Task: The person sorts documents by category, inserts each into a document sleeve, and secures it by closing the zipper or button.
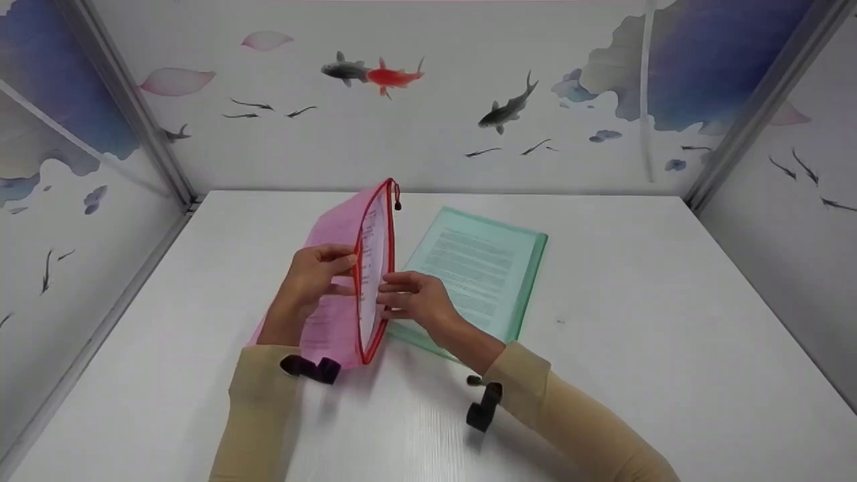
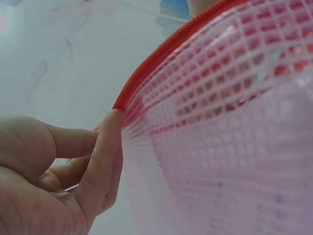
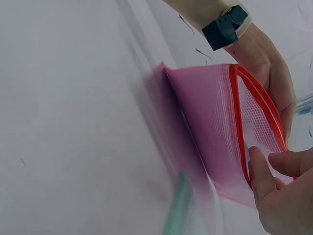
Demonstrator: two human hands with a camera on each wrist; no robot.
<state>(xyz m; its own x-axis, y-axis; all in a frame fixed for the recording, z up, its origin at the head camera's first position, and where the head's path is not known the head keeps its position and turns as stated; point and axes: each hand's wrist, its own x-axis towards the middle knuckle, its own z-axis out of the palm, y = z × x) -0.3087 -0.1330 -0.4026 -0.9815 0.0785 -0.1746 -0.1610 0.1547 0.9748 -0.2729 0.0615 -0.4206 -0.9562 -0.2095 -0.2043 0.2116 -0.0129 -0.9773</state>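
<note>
A pink mesh zip pouch (image 1: 331,231) with red zipper edges stands tilted on the table, its mouth gaping toward the right. Printed white paper (image 1: 372,268) shows inside the mouth. My left hand (image 1: 309,276) pinches the left zipper edge between thumb and fingers; the left wrist view shows the fingertips on the red zipper (image 2: 161,51). At the opposite edge, my right hand (image 1: 422,301) has its fingers nearly straight, with the tips at the mouth. In the right wrist view, the thumb and index finger (image 3: 261,174) are apart beside the red rim.
A green translucent folder (image 1: 479,268) with a printed sheet lies right of the pouch, partly under my right forearm. A zipper pull (image 1: 398,201) hangs at the pouch's far corner. White panels with painted fish enclose the white table (image 1: 636,321) at the back and sides.
</note>
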